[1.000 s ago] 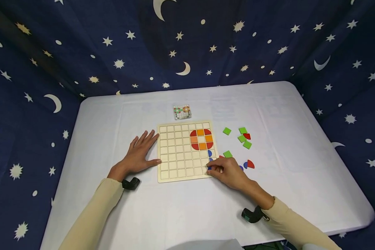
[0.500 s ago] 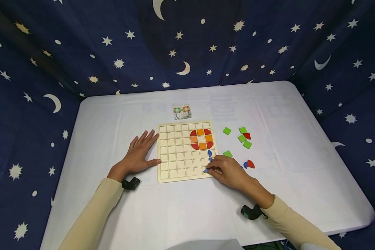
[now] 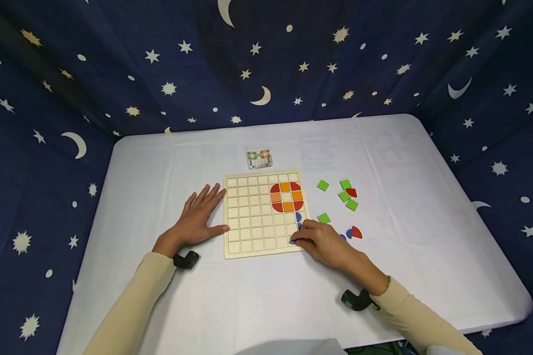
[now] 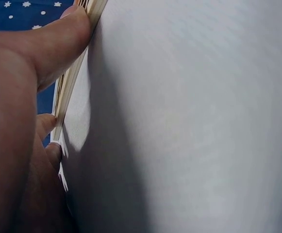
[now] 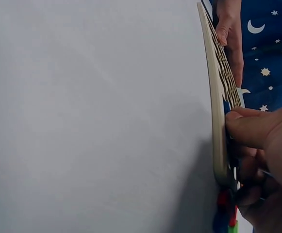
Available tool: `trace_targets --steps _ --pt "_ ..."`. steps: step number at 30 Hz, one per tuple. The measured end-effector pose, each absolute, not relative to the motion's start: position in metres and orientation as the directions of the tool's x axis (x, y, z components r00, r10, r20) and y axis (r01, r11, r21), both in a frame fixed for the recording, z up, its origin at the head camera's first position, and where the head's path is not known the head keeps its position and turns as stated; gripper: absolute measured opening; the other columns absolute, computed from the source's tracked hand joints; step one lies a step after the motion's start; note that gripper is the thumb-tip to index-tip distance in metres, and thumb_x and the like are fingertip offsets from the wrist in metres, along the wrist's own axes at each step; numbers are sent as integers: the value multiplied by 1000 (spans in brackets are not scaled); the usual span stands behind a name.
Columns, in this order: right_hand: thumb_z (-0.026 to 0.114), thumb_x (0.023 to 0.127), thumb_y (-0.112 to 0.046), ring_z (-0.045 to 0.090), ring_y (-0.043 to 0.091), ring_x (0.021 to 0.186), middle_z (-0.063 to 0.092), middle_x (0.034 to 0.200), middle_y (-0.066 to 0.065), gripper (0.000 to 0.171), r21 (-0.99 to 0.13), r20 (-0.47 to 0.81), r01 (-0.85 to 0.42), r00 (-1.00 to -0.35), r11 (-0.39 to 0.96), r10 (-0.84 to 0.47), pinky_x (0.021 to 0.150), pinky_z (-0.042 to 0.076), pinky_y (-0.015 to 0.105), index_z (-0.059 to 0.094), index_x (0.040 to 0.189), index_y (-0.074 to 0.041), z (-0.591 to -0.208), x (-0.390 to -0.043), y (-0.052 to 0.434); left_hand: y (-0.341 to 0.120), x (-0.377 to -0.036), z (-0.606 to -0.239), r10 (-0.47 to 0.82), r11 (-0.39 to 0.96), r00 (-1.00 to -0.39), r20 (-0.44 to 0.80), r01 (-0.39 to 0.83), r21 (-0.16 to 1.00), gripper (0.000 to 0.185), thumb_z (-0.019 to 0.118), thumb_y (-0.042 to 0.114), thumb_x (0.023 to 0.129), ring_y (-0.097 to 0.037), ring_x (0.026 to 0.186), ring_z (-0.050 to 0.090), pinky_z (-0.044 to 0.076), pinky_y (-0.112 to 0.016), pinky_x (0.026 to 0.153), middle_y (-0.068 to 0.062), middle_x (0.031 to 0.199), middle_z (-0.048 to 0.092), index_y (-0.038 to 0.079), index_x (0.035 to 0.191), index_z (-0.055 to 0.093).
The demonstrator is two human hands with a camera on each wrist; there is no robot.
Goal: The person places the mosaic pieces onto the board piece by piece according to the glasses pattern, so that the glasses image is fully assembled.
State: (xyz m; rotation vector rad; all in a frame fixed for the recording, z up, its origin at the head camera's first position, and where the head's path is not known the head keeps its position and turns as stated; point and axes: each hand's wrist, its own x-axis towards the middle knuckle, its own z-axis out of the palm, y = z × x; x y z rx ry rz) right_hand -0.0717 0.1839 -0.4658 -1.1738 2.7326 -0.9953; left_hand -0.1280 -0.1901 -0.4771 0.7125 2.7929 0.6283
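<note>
A pale wooden grid board [image 3: 253, 212] lies on the white table. My left hand [image 3: 195, 222] is spread flat beside it, thumb and fingertips at its left edge. With thumb and fingers, my right hand [image 3: 324, 244] pinches a blue semicircular piece [image 3: 292, 242] low over the bottom row near the right corner; the hand partly hides it. The same blue piece [image 5: 227, 106] shows at the fingertips in the right wrist view. Another blue semicircle [image 3: 298, 217] sits in the right column, with one more below it mostly covered by the fingers. Red quarter-circles and orange squares [image 3: 288, 207] form a ring at upper right.
A small pattern card [image 3: 259, 158] lies beyond the board. Loose green squares [image 3: 323, 185] are scattered to the right, one group with a red quarter-circle [image 3: 351, 193]. Nearer lie another red piece [image 3: 357, 232] and blue pieces [image 3: 349, 233]. A starry curtain [image 3: 266, 59] surrounds the table.
My right hand has shifted slightly left with the blue piece, which showed tilted half a second ago and now looks flatter against the board. The left hand has stayed still.
</note>
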Motion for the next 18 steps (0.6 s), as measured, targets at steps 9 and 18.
trace_targets --steps 9,18 --pt "74 87 -2 52 6 75 60 86 -7 17 -596 194 -633 -711 494 -676 65 45 23 77 100 -13 -464 -80 187 -191 -129 -477 498 791 -864 -69 420 446 100 67 59 85 -29 149 -1 -2 -54 114 -7 165 7 16 159 16" --pt "77 82 0 59 19 93 68 105 6 26 -513 201 -523 -844 681 -497 79 51 35 75 108 -5 -456 -88 211 -190 -128 -476 496 792 -865 -78 414 450 100 68 59 85 -29 149 -2 -3 -54 114 -7 165 6 16 159 16"
